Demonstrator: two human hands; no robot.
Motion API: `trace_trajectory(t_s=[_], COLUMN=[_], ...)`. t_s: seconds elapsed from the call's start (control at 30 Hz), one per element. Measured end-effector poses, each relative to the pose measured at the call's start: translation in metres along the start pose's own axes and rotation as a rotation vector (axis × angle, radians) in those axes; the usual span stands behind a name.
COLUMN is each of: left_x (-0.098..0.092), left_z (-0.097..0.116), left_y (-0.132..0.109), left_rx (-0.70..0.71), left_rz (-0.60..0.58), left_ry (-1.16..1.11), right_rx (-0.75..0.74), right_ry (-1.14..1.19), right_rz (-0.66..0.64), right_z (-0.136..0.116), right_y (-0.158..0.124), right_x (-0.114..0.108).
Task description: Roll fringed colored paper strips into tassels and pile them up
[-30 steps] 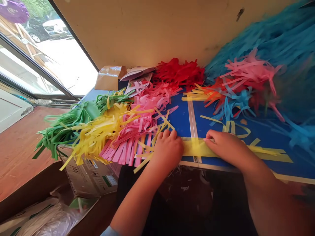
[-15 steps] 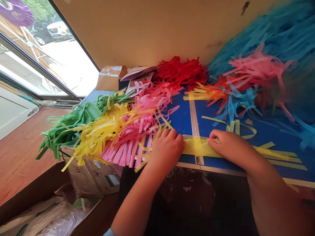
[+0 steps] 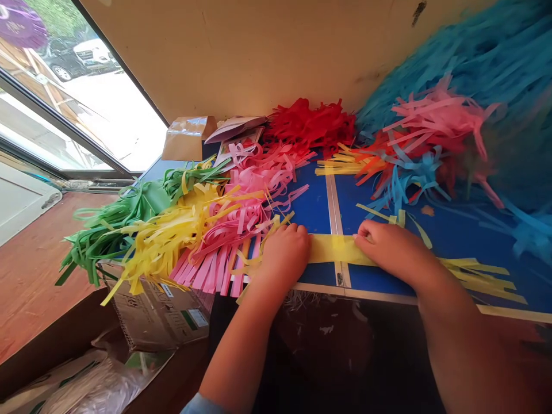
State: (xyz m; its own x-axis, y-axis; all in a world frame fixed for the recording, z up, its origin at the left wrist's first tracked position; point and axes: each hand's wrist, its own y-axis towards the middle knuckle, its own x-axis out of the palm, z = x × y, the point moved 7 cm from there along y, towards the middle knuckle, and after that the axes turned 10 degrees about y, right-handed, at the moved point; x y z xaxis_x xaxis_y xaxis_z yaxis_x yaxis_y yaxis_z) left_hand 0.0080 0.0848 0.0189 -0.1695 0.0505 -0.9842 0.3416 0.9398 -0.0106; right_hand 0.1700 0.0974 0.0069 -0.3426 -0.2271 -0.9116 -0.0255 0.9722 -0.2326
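Note:
A sheet of yellow tissue paper (image 3: 325, 249) with fringed ends lies stretched along the front of the blue table. My left hand (image 3: 285, 253) is closed on its left part, fingers curled down over it. My right hand (image 3: 383, 244) pinches the sheet between thumb and forefinger on the right. Cut yellow strips (image 3: 478, 276) fan out past my right wrist. Behind that hand, a few loose yellow strips (image 3: 401, 217) stick up. Next to my left hand lies a pile of pink fringed paper (image 3: 248, 213).
Yellow (image 3: 168, 230) and green fringe (image 3: 125, 218) hang over the table's left edge. Red fringe (image 3: 313, 123) and a brown envelope (image 3: 187, 138) lie by the wall. Blue (image 3: 466, 69) and pink fringe (image 3: 444, 115) fill the right rear. A cardboard box (image 3: 159, 313) stands below.
The yellow sheet is now flatter and straighter between my hands. The loose strips behind my right hand have shifted. The whole view has slid slightly left.

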Motion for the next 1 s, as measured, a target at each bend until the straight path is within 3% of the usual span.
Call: trace_trajectory(t_s=[0.2,0.33,0.53,0.67,0.73,0.8,0.93,1.0], left_x=[0.002,0.004,0.008,-0.011,-0.026,-0.034,-0.026,-0.026], left_z=[0.0,0.004,-0.001,-0.006,-0.008,-0.007,0.004,0.004], left_y=[0.002,0.001,-0.002,-0.017,-0.029,-0.038,-0.034,-0.029], left_rx=[-0.003,0.042,0.036,0.031,0.04,0.082,0.161,0.108], left_rz=[0.005,0.049,0.016,0.186,0.324,0.385,0.27,0.308], left_ry=[0.037,0.063,0.0,-0.122,-0.287,-0.489,-0.734,-0.714], right_rx=[-0.105,-0.137,-0.22,-0.465,-0.613,-0.75,-0.88,-0.885], right_ry=[-0.103,-0.104,-0.077,-0.005,0.085,0.176,0.274,0.285], right_rz=[0.132,0.158,0.238,0.481,0.645,0.721,0.627,0.579], right_z=[-0.004,-0.005,-0.003,-0.011,-0.016,-0.02,-0.026,-0.027], right_y=[0.0,0.0,0.0,-0.019,-0.039,-0.056,-0.064,-0.061], right_x=[-0.005,-0.006,-0.004,-0.018,-0.032,-0.04,-0.036,-0.03])
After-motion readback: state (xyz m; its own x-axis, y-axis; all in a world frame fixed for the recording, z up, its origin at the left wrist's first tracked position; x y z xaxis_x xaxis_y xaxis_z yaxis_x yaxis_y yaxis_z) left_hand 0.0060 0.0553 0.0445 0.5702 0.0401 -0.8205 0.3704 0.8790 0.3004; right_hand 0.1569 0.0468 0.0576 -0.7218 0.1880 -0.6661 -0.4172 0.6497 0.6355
